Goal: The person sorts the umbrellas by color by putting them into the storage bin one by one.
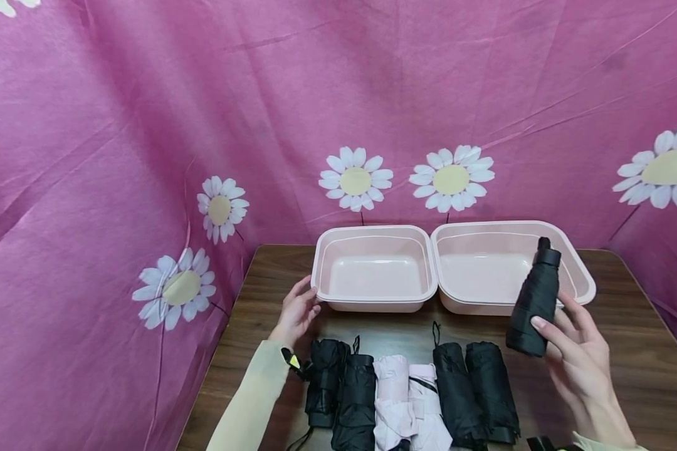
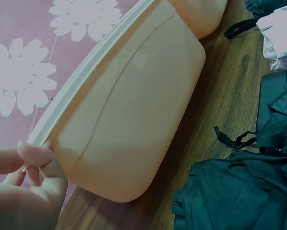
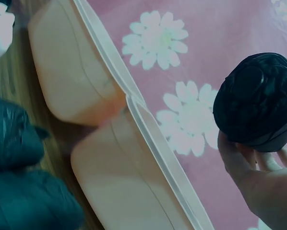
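A folded black umbrella [image 1: 533, 307] is held by my right hand [image 1: 583, 351], handle end up, over the front right of the right pink tub [image 1: 474, 305]. The right wrist view shows its round black end [image 3: 256, 100] above the fingers. My left hand [image 1: 298, 313] pinches the rim at the front left corner of the left pink tub [image 1: 375, 307]; in the left wrist view the thumb [image 2: 35, 154] lies at that rim. Both tubs stand side by side with only smooth pink inside showing.
Along the front of the wooden table [image 1: 626, 313] lies a row of folded umbrellas: two black ones at left [image 1: 354, 401], pale pink ones [image 1: 393, 394] in the middle, and black ones [image 1: 491, 391] at right. A pink daisy-print cloth [image 1: 282, 125] hangs behind.
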The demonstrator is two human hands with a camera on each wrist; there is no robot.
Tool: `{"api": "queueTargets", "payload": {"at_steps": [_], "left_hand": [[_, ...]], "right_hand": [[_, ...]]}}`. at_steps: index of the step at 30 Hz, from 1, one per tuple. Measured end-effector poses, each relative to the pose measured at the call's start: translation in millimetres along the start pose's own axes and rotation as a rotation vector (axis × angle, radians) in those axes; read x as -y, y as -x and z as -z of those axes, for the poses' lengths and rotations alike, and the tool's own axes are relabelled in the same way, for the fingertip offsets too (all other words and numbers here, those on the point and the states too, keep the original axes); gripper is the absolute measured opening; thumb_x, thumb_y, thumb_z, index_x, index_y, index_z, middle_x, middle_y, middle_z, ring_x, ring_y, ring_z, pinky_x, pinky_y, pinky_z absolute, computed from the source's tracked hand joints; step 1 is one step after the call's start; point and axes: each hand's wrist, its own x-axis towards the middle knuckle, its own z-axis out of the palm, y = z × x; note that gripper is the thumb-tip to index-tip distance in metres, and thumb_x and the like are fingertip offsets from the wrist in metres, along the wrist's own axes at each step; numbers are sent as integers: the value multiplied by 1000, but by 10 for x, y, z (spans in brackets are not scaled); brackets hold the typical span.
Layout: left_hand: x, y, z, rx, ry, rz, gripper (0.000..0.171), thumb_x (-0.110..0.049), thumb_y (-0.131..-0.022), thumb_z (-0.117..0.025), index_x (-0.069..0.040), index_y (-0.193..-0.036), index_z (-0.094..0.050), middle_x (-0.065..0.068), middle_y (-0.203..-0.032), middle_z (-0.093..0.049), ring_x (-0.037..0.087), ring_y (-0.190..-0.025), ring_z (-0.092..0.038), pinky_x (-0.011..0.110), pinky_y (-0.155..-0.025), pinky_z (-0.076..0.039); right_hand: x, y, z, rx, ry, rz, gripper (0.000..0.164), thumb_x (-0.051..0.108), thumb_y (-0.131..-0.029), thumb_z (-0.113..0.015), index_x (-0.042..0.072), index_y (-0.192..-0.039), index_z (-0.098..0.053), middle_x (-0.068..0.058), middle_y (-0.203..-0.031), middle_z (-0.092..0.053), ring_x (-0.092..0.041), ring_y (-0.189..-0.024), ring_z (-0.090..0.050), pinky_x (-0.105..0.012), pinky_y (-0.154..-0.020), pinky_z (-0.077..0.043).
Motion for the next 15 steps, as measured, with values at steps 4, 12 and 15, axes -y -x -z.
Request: {"api": "queueTargets", "payload": {"at_steps": [4, 12, 15], "left_hand": [[0, 2, -5, -7, 4, 2, 47, -3, -96, -53, -13, -142, -45, -1, -81, -60, 7, -65, -59, 14, -50, -40], [9, -24, 7, -6, -14, 11, 47, -4, -96, -54, -12, -141, -45, 1, -87, -62, 9, -67, -61, 16, -52, -42], [13, -36, 10, -8, -10, 9, 47, -4, -96, -54, -12, -141, -45, 2, -90, -62, 9, -67, -61, 16, -52, -42]], "right_hand": [[-99, -71, -109, 22, -11, 5, 60, -25, -87, -41, 6, -137, -49, -10, -117, -69, -20, -98, -70, -31, -70, -59], [-258, -223, -288, 48, -7, -50, 58, -20, -90, -44, 12, -137, -51, -10, -112, -71, -18, -95, -71, -29, -70, -59], [-330, -279, -344, 59, 21, -81, 56, -18, -90, -45, 13, -137, -51, -8, -112, -71, -16, -94, -71, -27, -71, -59]]}}
